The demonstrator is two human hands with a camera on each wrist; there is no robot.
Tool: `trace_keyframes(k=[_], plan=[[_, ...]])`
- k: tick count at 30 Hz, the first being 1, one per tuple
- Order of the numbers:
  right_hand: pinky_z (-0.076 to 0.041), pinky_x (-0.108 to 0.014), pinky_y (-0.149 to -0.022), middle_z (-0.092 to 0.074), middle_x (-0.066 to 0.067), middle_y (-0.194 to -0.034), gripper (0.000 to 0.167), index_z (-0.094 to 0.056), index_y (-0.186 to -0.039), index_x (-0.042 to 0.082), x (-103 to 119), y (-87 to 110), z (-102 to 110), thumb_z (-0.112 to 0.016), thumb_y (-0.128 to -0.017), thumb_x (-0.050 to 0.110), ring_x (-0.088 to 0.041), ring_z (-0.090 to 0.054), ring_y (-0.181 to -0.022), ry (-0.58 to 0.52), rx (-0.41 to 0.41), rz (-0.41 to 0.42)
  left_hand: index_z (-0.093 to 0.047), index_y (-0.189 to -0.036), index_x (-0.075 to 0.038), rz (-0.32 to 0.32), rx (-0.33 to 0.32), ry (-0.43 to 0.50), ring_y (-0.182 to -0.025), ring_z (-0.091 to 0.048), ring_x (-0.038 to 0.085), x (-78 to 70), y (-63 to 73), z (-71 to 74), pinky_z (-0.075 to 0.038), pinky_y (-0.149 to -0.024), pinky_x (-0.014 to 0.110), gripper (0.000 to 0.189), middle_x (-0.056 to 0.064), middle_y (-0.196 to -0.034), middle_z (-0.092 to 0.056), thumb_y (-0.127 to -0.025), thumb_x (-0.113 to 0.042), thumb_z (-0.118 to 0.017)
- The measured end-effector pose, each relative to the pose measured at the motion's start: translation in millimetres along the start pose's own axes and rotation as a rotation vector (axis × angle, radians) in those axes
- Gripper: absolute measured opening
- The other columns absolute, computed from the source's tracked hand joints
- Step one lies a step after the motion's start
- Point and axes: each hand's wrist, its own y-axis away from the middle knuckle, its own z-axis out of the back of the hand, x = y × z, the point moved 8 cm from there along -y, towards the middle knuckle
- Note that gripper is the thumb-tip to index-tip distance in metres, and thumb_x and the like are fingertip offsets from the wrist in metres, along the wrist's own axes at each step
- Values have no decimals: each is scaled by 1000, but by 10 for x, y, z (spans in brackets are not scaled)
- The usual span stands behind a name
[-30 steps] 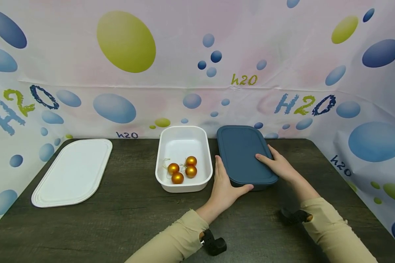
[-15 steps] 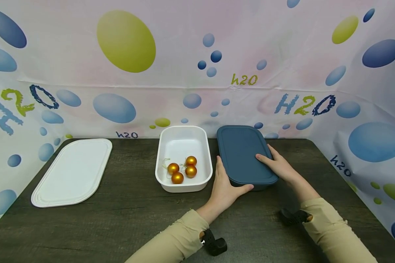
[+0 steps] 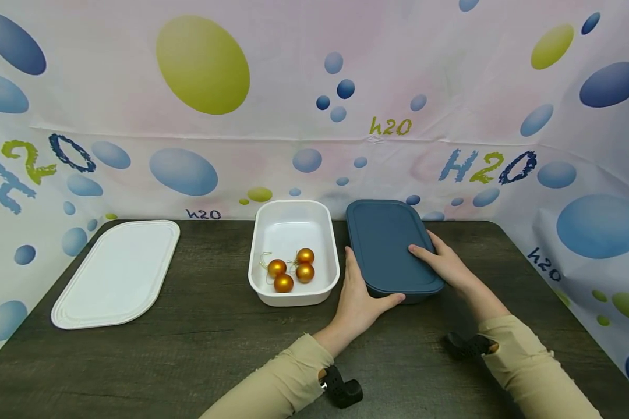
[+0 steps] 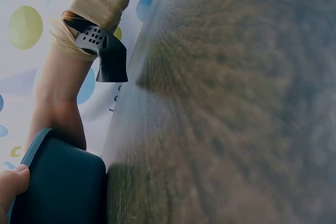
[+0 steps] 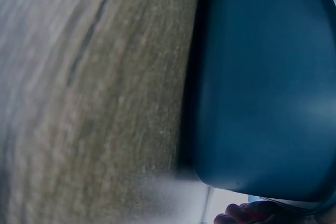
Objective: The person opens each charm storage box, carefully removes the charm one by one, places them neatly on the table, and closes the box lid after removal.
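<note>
Looking at a bubble-print backdrop (image 3: 283, 81) around a dark wood-grain table (image 3: 199, 366), lol. Right of centre on that, seeing a lidded blue container (image 3: 385, 244), just beside a deep white tub (image 3: 297, 299). Also spotting a flat white lid (image 3: 117, 273) over on the left, well apart from both. Gripping the blue one by its right side with the right hand (image 3: 445, 265), holding its near left corner with the left hand (image 3: 357, 302), spread pretty wide. Lastly, spotting four shiny gold balls (image 3: 305, 272) inside the tub, toward the near end.
</note>
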Motion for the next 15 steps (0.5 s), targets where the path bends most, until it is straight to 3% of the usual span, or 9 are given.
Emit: trace_keyframes(k=[15], plan=[[-35, -60, -99, -14, -30, -152, 86, 2, -154, 12, 0, -10, 22, -47, -96, 53, -51, -33, -129, -1, -3, 7, 13, -152, -15, -21, 14, -11, -144, -3, 22, -23, 11, 4, -21, -112, 45, 125, 8, -159, 8, -74, -44, -81]])
